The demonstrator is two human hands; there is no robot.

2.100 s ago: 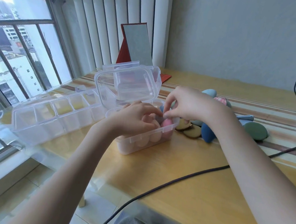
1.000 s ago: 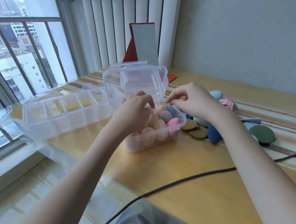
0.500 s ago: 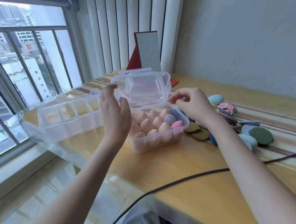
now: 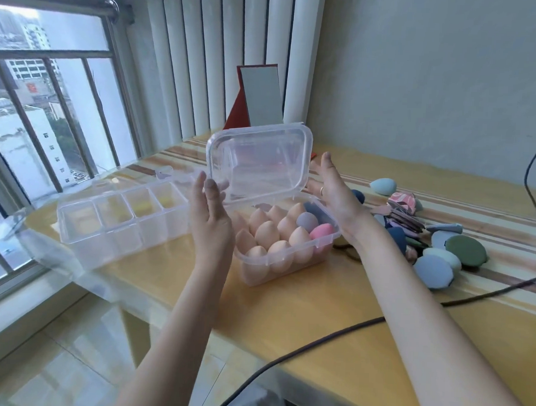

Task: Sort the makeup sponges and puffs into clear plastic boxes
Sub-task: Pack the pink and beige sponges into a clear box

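sponges (image 4: 279, 234) in box (image 4: 288, 267), puffs (image 4: 444, 255) right

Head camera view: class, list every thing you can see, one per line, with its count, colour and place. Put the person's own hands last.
Hinged box: one, clear, table middle, lid raised.
Egg-shaped sponges in box: mostly peach, one grey-lilac, one pink, one dark blue partly hidden; exact count unclear.
Divided box: one, clear, left of the hinged box, yellowish contents.
Loose sponges and puffs: a pile, blue, green, pink-patterned, right of the box; count unclear.
Mirror: one, red-backed, upright behind the box.
Cable: black, across the table front.
Table: one, wooden.
Left hand: open, beside the lid's left edge.
Right hand: open, at the lid's right edge.
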